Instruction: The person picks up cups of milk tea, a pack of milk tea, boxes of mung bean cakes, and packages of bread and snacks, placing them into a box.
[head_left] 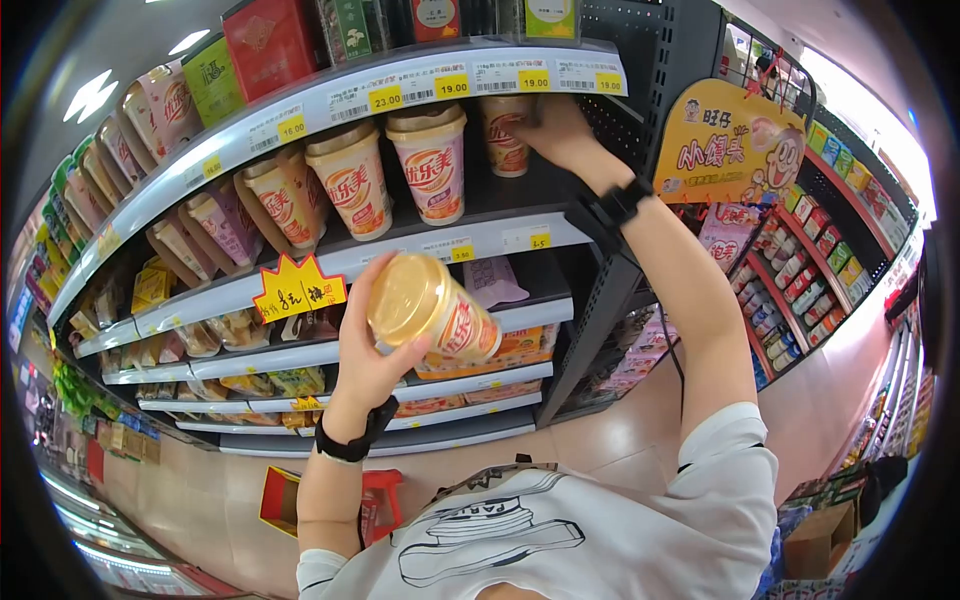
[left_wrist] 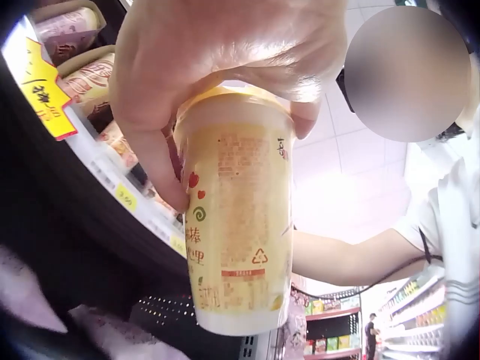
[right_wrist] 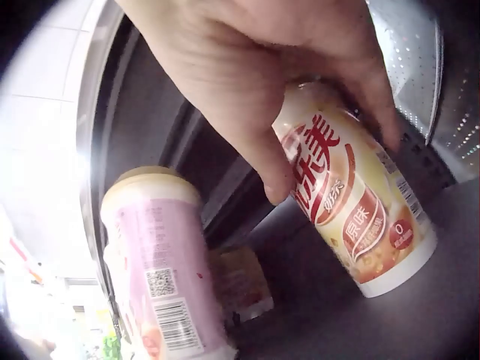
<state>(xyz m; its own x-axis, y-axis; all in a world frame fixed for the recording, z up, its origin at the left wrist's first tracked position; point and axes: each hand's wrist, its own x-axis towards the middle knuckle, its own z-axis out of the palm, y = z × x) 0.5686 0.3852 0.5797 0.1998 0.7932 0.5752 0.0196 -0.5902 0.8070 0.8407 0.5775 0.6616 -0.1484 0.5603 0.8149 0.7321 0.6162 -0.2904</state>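
My left hand (head_left: pixel 362 350) grips a yellow-lidded milk tea cup (head_left: pixel 435 305) in front of the shelf, its lid tilted toward me. In the left wrist view the fingers curl round the top of this cup (left_wrist: pixel 240 217), and printed text and a recycling mark show on its side. Deep at the shelf's right end, my right hand (head_left: pixel 570 140) holds another milk tea cup (head_left: pixel 505 135). The right wrist view shows thumb and fingers round the upper part of that cup (right_wrist: pixel 352 195), which leans above the dark shelf. A purple milk tea cup (right_wrist: pixel 165 262) stands beside it.
More milk tea cups (head_left: pixel 348 185) line the same shelf to the left. A price rail (head_left: pixel 350 98) runs above, and a starburst price sign (head_left: pixel 298 287) sticks out from the rail below. At the right hangs a yellow sign board (head_left: pixel 735 140). A red stool (head_left: pixel 380 500) stands on the floor.
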